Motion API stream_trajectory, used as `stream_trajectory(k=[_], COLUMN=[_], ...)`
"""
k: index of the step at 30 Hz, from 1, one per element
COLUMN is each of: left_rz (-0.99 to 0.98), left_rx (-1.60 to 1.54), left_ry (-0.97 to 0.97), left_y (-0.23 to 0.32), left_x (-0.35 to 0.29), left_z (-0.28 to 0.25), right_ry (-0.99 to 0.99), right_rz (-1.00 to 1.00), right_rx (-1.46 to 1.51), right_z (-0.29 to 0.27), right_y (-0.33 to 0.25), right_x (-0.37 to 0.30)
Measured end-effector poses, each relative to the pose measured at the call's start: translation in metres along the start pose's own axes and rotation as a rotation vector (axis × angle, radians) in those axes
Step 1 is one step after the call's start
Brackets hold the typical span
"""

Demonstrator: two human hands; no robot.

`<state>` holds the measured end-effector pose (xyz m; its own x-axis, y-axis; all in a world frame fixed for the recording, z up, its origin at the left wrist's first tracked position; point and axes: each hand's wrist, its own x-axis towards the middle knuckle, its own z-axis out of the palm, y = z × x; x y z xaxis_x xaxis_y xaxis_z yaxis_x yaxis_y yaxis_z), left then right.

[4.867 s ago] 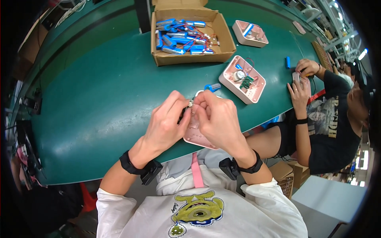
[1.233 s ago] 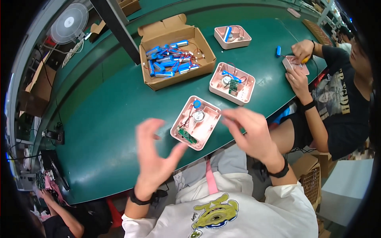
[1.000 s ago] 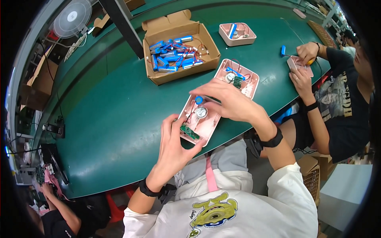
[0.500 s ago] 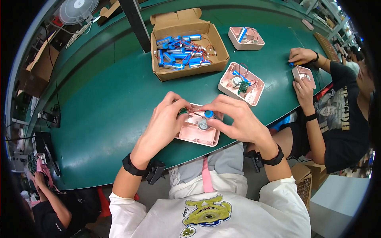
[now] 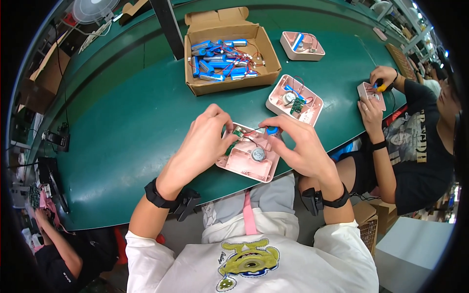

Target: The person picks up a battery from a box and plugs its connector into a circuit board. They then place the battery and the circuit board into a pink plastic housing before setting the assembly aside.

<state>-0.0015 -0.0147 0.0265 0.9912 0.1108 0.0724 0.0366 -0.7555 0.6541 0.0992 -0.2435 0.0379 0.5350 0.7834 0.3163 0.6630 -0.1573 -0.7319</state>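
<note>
A pink plastic housing (image 5: 244,168) lies on the bench in front of me. A round silver motor (image 5: 258,155) sits inside it, with dark wires running toward a small green circuit board (image 5: 238,132). My left hand (image 5: 202,144) is closed in a pinch on that board at the housing's left side. Closed around a blue cylindrical battery (image 5: 272,130) at the right side is my right hand (image 5: 304,149); the battery's round end faces up and my fingers cover most of its body. A wire runs between the board and the battery.
An open cardboard box (image 5: 234,88) of blue batteries stands behind my hands. Two more pink housings, one nearer (image 5: 308,117) and one farther (image 5: 303,56), lie to the right. A co-worker's hand (image 5: 371,115) holds another housing (image 5: 364,90). A metal post (image 5: 167,29) rises at the back.
The right hand has moved slightly right with the battery, away from the left hand. More of the circuit board and motor now shows. The co-worker's upper hand has come over their housing.
</note>
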Motion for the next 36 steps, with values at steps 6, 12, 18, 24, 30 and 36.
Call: stream_trajectory(k=[6, 12, 18, 24, 30, 36], left_rz=[-0.091, -0.017, 0.041, 0.117, 0.154, 0.178], left_rx=[0.011, -0.081, -0.226, -0.249, -0.211, -0.378], left_ry=[-0.061, -0.044, -0.019, -0.087, -0.190, -0.202], left_y=[0.009, 0.004, 0.000, -0.012, -0.018, -0.024], left_x=[0.005, 0.013, 0.023, 0.029, 0.039, 0.036], left_z=[0.004, 0.008, 0.018, 0.021, 0.012, 0.016], right_ry=[-0.071, -0.027, -0.064, -0.058, -0.113, -0.170], right_rz=[0.025, 0.016, -0.265, -0.470, -0.581, -0.571], right_rx=[0.054, 0.084, -0.410, -0.550, -0.629, -0.733], right_z=[0.005, 0.011, 0.006, 0.012, 0.011, 0.015], right_y=[0.005, 0.007, 0.030, 0.028, 0.039, 0.032], right_x=[0.007, 0.006, 0.018, 0.021, 0.024, 0.024])
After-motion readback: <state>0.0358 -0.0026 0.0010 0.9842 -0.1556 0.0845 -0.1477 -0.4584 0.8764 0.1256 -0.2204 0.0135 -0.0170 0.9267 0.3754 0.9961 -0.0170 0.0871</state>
